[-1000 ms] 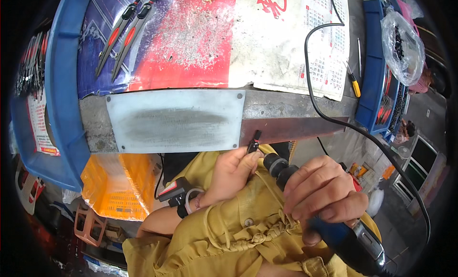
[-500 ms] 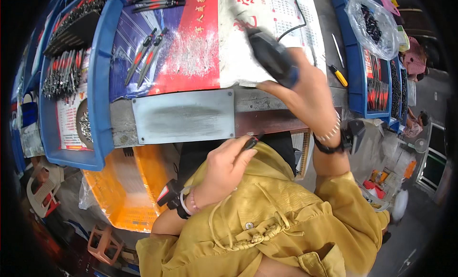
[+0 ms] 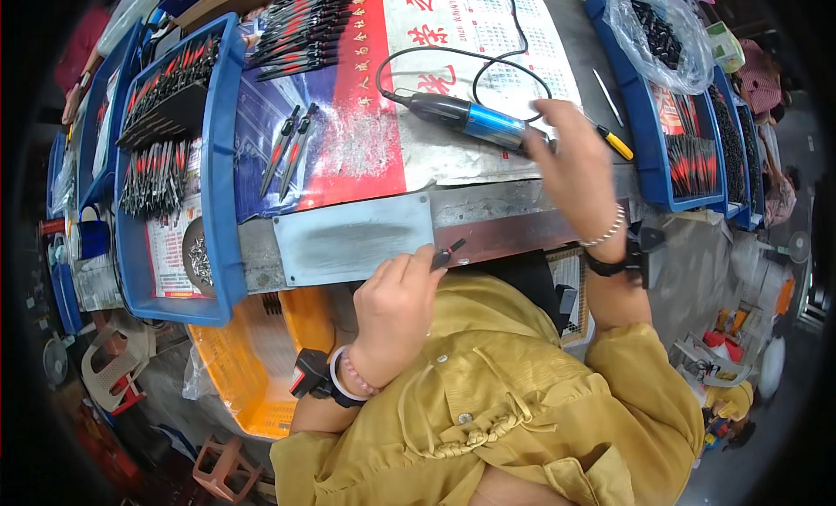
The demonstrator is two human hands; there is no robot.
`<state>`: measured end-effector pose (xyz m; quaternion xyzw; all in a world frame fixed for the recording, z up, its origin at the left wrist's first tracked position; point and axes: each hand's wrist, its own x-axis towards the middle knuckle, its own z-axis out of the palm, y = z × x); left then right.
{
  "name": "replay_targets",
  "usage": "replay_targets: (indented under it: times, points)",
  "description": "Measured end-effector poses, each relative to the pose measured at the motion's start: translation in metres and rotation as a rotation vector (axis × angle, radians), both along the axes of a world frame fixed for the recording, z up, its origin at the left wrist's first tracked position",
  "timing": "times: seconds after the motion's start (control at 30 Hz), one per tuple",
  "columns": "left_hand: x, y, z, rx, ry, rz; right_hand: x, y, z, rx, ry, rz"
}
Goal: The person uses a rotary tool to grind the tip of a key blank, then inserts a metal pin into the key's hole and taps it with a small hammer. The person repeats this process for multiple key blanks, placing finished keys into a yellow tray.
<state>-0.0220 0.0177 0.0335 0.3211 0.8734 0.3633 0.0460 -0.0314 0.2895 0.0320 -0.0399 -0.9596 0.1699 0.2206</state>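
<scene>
My left hand (image 3: 396,293) is closed around a slim black pen-shaped piece (image 3: 449,253) with a red part near its tip, just off the table's front edge. Most of that piece is hidden in the fingers. A black and blue corded power tool (image 3: 496,124) lies on the white printed sheet, its cord looping away behind it. Over its right end is my right hand (image 3: 575,166), blurred, with thumb and fingers apart. Beside my left hand is a pale rectangular plate (image 3: 357,236) with a dark smudge, fixed at the table edge.
Two black-and-red pen-shaped pieces (image 3: 287,153) lie at left, with several more (image 3: 305,27) behind. Blue trays with similar pieces stand left (image 3: 225,158) and right (image 3: 649,179). A yellow-handled tool (image 3: 616,144) lies at right. An orange crate (image 3: 252,367) stands below the table.
The power tool, held in my right hand before, now lies on the sheet, and that hand has loosened from it. My left hand has shifted slightly left, still holding the pen-shaped piece.
</scene>
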Motion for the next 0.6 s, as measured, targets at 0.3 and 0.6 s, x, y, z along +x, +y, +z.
replay_targets:
  times: [0.3,0.6]
  points:
    - [-0.002,0.009,-0.001,0.023,-0.088,-0.009,0.057,0.126,-0.052,0.312,-0.392,-0.427]
    - [-0.008,-0.001,-0.009,0.475,-1.26,0.032,0.089,0.048,0.009,-0.963,-0.12,-0.189]
